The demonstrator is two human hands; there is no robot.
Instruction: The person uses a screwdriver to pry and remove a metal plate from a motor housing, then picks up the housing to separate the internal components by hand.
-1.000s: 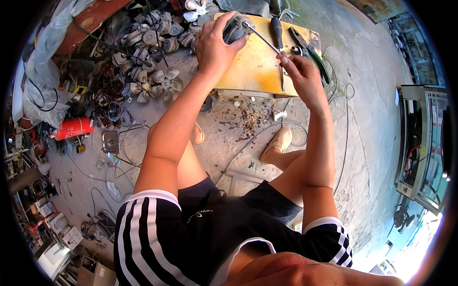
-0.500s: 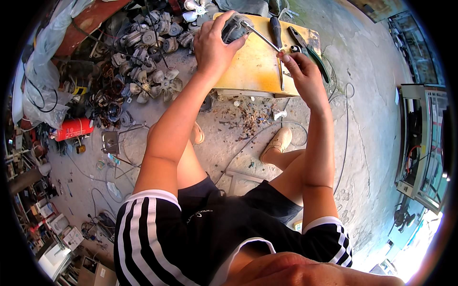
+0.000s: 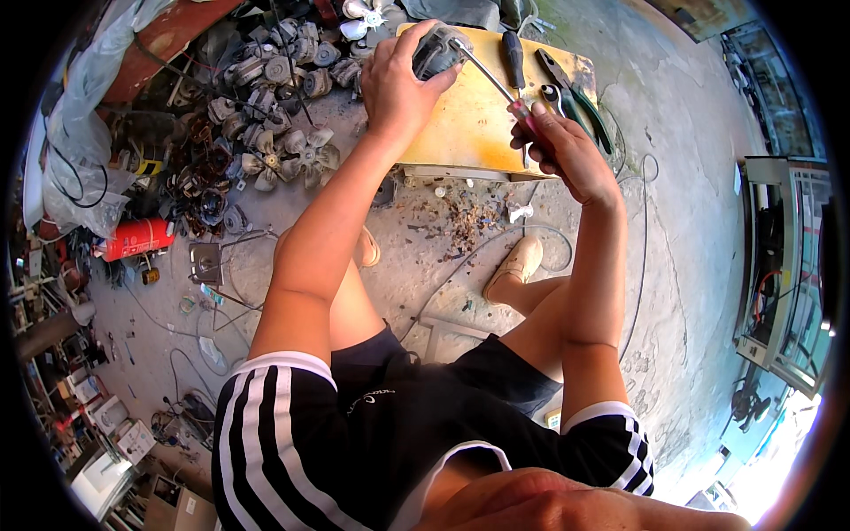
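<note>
My left hand (image 3: 395, 93) is wrapped round a small grey electric motor (image 3: 436, 55), holding it at the left end of a yellow board-topped bench (image 3: 465, 124). In my right hand (image 3: 571, 150) is a screwdriver with a dark red handle (image 3: 522, 112), and the fingers are closed round that handle. Its long metal shaft slants up to the left, and the tip meets the motor's right side. A black-handled tool (image 3: 512, 55) lies on the bench above the shaft. Beside my right hand are dark green-handled pliers (image 3: 589, 111).
Several old motors (image 3: 274, 71) are heaped on the floor at the left, with fan blades (image 3: 310, 157) among them. A red cylinder (image 3: 137, 239) lies farther left. Debris (image 3: 469, 221) and a cable (image 3: 645, 239) are on the concrete; a glass-fronted cabinet (image 3: 784, 265) stands at the right.
My right hand has shifted slightly down and right and changed its hold, now wrapping the screwdriver's handle instead of pinching it with the fingertips. My left hand and the motor have stayed nearly still.
</note>
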